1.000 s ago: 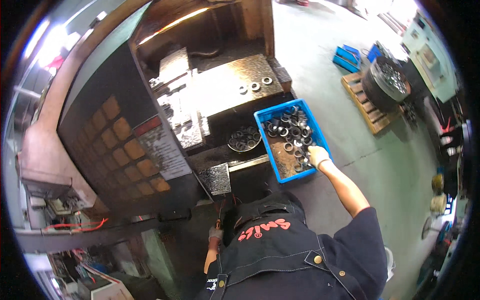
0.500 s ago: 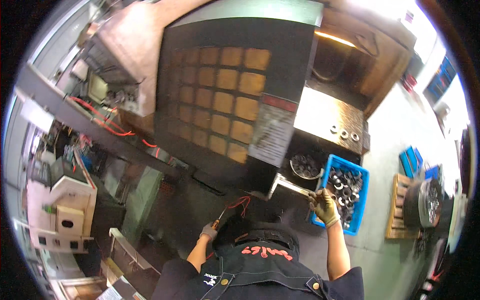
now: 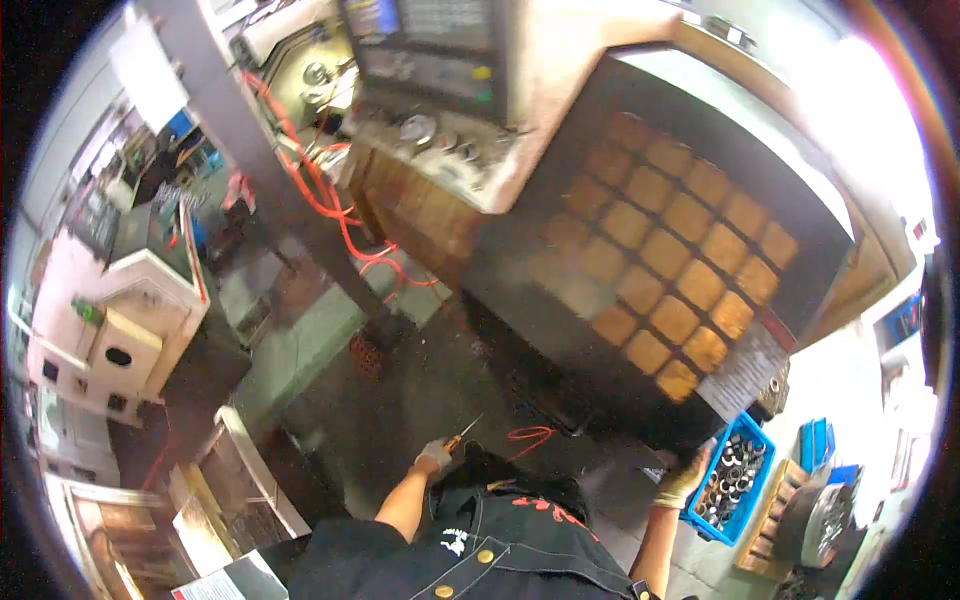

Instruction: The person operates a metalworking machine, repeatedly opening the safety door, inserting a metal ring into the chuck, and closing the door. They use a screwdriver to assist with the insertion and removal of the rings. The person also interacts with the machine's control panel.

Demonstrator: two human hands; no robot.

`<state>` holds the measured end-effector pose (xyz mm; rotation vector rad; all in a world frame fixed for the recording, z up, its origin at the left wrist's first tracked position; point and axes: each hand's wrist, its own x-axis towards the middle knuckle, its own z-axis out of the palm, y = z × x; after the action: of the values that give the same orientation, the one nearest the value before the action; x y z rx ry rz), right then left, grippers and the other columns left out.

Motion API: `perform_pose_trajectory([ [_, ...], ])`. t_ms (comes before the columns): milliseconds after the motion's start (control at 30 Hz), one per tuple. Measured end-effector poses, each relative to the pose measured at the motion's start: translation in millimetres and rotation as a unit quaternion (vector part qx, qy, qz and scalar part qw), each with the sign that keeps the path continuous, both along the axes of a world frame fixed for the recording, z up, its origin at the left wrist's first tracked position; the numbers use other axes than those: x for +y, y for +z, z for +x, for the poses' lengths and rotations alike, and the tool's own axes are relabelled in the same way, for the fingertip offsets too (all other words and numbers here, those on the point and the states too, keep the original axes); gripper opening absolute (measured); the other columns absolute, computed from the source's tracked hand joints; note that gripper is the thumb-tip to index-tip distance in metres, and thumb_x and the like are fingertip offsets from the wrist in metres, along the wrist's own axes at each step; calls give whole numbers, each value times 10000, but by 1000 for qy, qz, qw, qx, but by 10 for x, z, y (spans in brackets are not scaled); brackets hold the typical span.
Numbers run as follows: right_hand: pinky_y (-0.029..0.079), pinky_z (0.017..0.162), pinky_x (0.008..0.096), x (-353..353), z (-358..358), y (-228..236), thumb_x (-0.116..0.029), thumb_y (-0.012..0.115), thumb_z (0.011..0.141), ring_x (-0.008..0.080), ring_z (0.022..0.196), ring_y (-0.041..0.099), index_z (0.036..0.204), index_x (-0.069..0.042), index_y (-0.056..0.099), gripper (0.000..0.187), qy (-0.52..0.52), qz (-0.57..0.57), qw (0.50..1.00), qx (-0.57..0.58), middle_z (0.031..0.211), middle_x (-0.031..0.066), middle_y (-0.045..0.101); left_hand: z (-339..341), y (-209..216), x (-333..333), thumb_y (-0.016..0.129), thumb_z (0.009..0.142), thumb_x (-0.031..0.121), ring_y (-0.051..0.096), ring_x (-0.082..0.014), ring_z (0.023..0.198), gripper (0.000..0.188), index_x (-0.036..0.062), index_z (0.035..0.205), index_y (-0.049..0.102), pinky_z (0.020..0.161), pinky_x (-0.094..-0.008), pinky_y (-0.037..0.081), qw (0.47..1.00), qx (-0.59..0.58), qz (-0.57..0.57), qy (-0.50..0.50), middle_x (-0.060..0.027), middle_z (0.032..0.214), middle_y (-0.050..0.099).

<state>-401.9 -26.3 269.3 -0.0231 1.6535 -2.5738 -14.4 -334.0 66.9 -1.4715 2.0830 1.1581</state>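
Observation:
My left hand [image 3: 434, 459], in a pale glove, is closed round the orange handle of a tool with a thin pointed shaft [image 3: 466, 428]. I cannot make out the tool's exact kind. My right hand [image 3: 685, 482], in a yellowish glove, is beside the lower right corner of a large dark machine door [image 3: 560, 290] with a grid window. Its fingers are blurred; a light metal piece [image 3: 655, 470] lies to their left, and I cannot tell whether they grip it. Just right of that hand stands a blue crate [image 3: 757, 500] with many dark and silvery ring-shaped parts.
A red hose [image 3: 530, 436] lies on the dark floor ahead. More red hoses [image 3: 320, 190] hang by a grey post [image 3: 260, 160]. A control panel [image 3: 430, 55] stands at the back. On the right is a wooden pallet [image 3: 768, 520] with a dark round container [image 3: 815, 525].
The view has swung left, bringing the control panel in. The door now covers the bright machine opening seen before. The silver door handle no longer shows clearly. My left hand keeps the orange-handled tool.

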Motion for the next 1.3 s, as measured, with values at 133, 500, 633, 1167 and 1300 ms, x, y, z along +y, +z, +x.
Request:
perform_pose_trajectory([
  [133,332,1032,363,87,-176,-30,-325,405,927,240,1180,480,1264,-20,491,462,83,-16,993,-78,1290,107,510,457,-311,-172,561,728,144,566,-389,1012,357,33,1065,596,858,-441,457,996,54,36,53,-226,1065,605],
  [500,302,1040,378,-394,-1072,-285,-301,418,883,235,1209,440,1242,-25,487,458,92,261,959,-54,1311,85,485,1780,-388,-89,549,745,137,543,-351,1085,391,32,1121,572,895,-418,449,932,22,84,351,-211,1170,563],
  [633,267,1056,405,-1119,-1108,-179,-356,418,881,247,1240,401,1280,-51,457,503,136,250,957,-47,1347,77,445,1875,-528,405,583,764,167,554,-353,1068,369,35,1109,572,872,-414,459,920,-29,139,366,-205,1140,583],
  [1167,325,1007,387,-1691,197,-137,-523,449,878,261,1203,425,1312,-89,458,613,-85,25,994,-62,1321,49,467,855,-229,-729,515,851,295,597,-370,928,338,73,1095,587,764,-398,464,994,-13,77,81,-173,992,636],
  [1300,425,900,389,-2422,518,464,-475,534,854,239,1031,528,1201,-106,555,508,-15,-88,979,-182,1161,29,561,772,-535,-1295,541,844,273,619,-303,854,310,81,1080,598,721,-360,474,996,31,-54,-56,-154,935,640],
])
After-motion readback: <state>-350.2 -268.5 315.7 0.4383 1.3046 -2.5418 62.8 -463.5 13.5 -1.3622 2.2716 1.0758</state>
